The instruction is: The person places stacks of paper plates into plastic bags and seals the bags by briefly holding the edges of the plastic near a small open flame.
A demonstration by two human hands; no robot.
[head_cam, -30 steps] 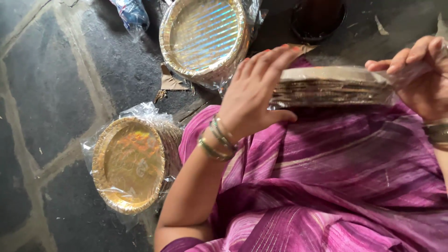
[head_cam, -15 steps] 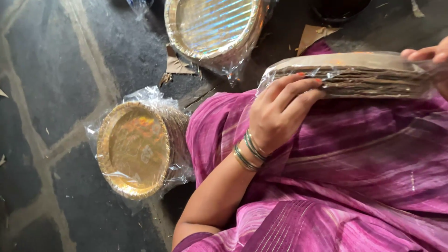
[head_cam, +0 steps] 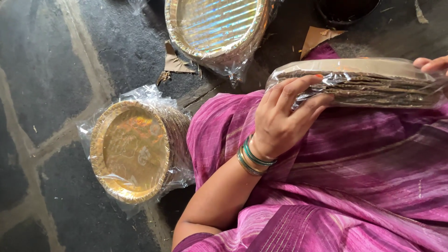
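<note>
Wrapped plate stack (head_cam: pixel 359 84) is gripped at its end by left hand (head_cam: pixel 280 121), fingers clamped; right hand (head_cam: pixel 431 64) fingers' state cannot be told; slick film could let the stack slip.

Soft daylight, rainbow glare on the upper foil plates (head_cam: pixel 217 23), mild blur at edges.

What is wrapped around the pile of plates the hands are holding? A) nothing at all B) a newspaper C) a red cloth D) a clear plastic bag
D: shiny see-through plastic covers the stack of plates, crinkling where the left hand grips its end, while the right hand touches the far end.
</note>
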